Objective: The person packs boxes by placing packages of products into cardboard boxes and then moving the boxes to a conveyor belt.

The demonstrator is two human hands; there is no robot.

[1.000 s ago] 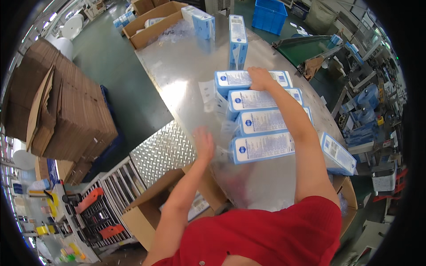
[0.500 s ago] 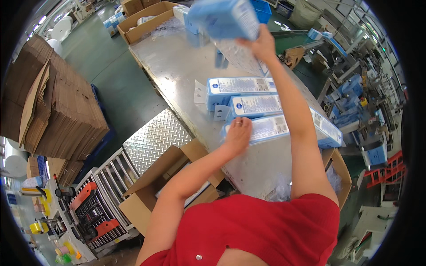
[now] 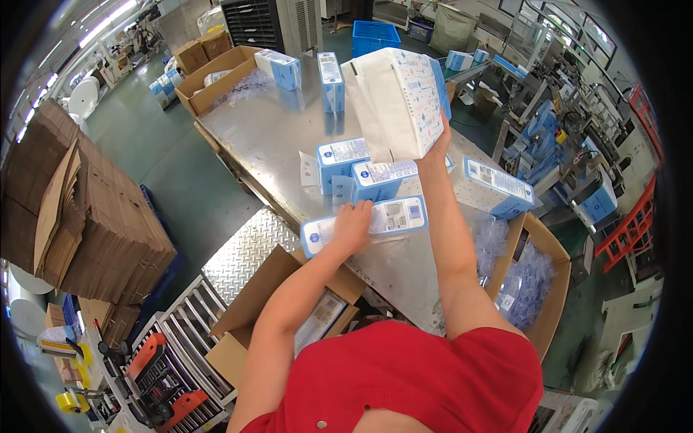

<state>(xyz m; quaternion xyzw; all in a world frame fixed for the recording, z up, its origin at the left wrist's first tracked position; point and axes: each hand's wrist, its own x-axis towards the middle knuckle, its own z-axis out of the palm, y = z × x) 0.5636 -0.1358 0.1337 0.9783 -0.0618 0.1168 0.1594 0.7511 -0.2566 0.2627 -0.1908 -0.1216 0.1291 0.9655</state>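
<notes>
My right hand [image 3: 437,146] grips the side of a raised tissue-like soft pack [image 3: 390,108], its white and patterned faces turned toward me and a blue face at its far right. Below it, my left hand [image 3: 352,227] is closed over the top edge of a blue-and-white pack [image 3: 401,216] near the front of the metal table. Behind that stand two more packs, a middle one [image 3: 377,189] and a farther one [image 3: 339,162], both with clear tabs at their left ends. Another pack [image 3: 498,184] lies to the right of my right forearm.
An open carton [image 3: 245,303] with packs inside stands at the table's near left, beside a roller conveyor [image 3: 195,303]. At the right, a carton [image 3: 552,303] holds clear plastic wrap. Two packs [image 3: 331,83] [image 3: 287,72] stand at the table's far end. Flattened cardboard [image 3: 108,180] is stacked at left.
My right hand has brought its pack down and nearer, turning its white and patterned faces into view. My left hand has drawn the front pack leftward and nearer, away from the others.
</notes>
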